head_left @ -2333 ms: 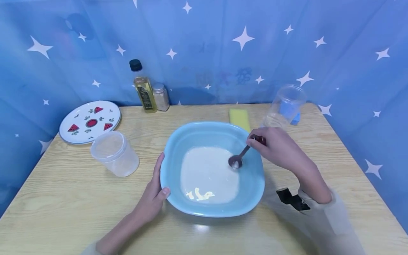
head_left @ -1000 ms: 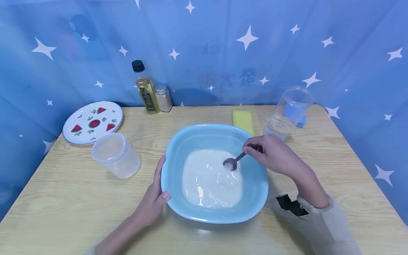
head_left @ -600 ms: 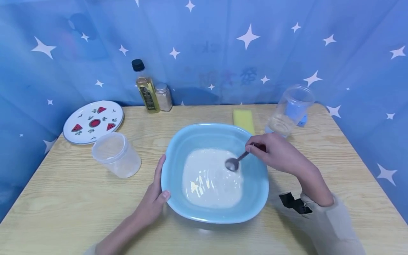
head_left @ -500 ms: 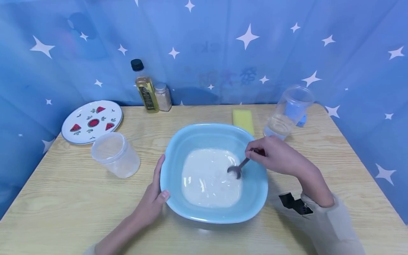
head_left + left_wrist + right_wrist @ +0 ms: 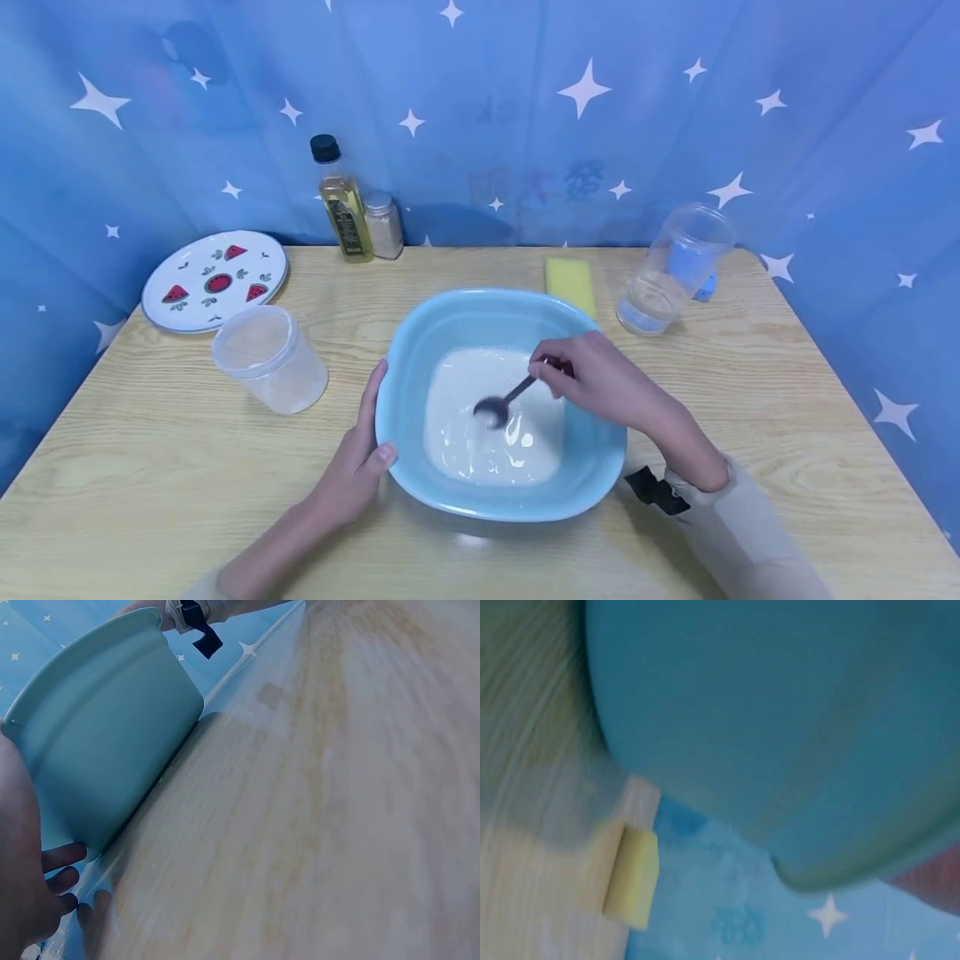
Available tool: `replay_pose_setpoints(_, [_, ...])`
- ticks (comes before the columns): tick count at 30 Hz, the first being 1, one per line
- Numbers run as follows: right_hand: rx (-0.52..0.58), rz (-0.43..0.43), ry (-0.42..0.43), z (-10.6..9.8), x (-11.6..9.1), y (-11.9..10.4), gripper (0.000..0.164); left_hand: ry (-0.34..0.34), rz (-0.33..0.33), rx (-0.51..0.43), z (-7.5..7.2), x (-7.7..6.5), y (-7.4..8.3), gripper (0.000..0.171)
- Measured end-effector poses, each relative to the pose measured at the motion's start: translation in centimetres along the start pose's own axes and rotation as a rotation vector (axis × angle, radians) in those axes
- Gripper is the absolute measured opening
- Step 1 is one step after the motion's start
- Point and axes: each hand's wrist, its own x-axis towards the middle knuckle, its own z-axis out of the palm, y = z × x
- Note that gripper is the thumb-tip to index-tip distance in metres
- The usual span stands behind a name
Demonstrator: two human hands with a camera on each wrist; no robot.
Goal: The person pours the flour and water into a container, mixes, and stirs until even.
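A light blue basin [image 5: 407,371] stands on the wooden table with milky white liquid [image 5: 457,387] in it. My left hand [image 5: 358,458] grips the basin's left side, its thumb at the rim. In the left wrist view its fingers [image 5: 64,859] lie low against the outer wall. A dark spoon [image 5: 492,412] is pinched by its handle in my right hand [image 5: 596,379], which reaches over the basin's right side. The spoon's bowl is blurred and overlaps the middle of the liquid. In the right wrist view the basin's wall [image 5: 742,712] hides most of that hand.
Left of the basin stand a frosted plastic jar [image 5: 273,362] and a watermelon-patterned plate [image 5: 195,292]. An oil bottle [image 5: 345,218] and a small shaker jar [image 5: 384,229] are at the back. A yellow sponge [image 5: 570,283] and a clear cup of water [image 5: 663,279] sit behind the basin.
My right hand has moved left and slightly toward me, bringing the spoon from the liquid's right side to its middle. Ripples on the liquid shifted. My left hand keeps its hold on the basin.
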Motion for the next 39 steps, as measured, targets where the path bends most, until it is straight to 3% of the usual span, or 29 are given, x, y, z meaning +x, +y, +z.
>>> replay_pose_setpoints(3, [-0.116,0.039,0.051,-1.1,-0.7,0.1,0.011,0.0,0.006,-0.002,0.1,0.2,0.0,0.075])
replay_pose_setpoints(6, [-0.109,0.046,-0.039,-2.6,-1.8,0.2,0.014,-0.002,0.009,0.0,0.2,0.3,0.1,0.074])
replay_pose_setpoints(10, [-0.007,-0.011,-0.152,-3.1,-2.4,0.0,0.016,-0.008,-0.004,-0.005,0.5,0.3,0.1,0.073])
replay_pose_setpoints(12, [-0.012,-0.034,-0.109,-3.1,-2.5,-0.2,0.015,-0.011,-0.007,-0.006,0.6,0.3,0.1,0.073])
replay_pose_setpoints(16, [-0.136,-0.018,0.068,-3.6,-2.9,-0.5,0.013,-0.008,-0.006,0.005,0.7,0.3,0.1,0.074])
replay_pose_setpoints(18, [-0.168,-0.01,0.095,-3.9,-3.1,-0.6,0.014,-0.003,-0.007,0.015,0.6,0.3,0.1,0.074])
replay_pose_setpoints(21, [-0.115,-0.028,0.047,-4.1,-3.3,-0.7,0.015,0.003,-0.005,0.02,0.5,0.3,0.1,0.073])
replay_pose_setpoints(24, [-0.036,-0.036,-0.067,-4.0,-3.2,-0.8,0.017,-0.001,-0.006,0.017,0.3,0.3,0.1,0.073])
replay_pose_setpoints(27, [-0.048,-0.02,-0.14,-3.5,-2.8,-0.9,0.019,0.004,-0.014,0.019,0.2,0.1,0.2,0.073])
replay_pose_setpoints(29, [-0.107,0.009,-0.107,-3.2,-2.6,-0.8,0.019,0.01,-0.018,0.027,0.1,0.0,0.3,0.073])
replay_pose_setpoints(34, [-0.214,0.068,0.117,-1.9,-1.7,-0.2,0.012,0.002,-0.02,0.012,0.1,-0.2,0.3,0.072])
replay_pose_setpoints(36, [-0.173,0.038,0.114,-1.4,-1.4,-0.2,0.012,-0.003,-0.021,0.006,0.2,-0.2,0.2,0.071])
replay_pose_setpoints(39, [-0.079,-0.033,-0.009,-1.1,-1.5,-0.4,0.014,-0.005,-0.018,0.009,0.3,0.0,0.3,0.071])
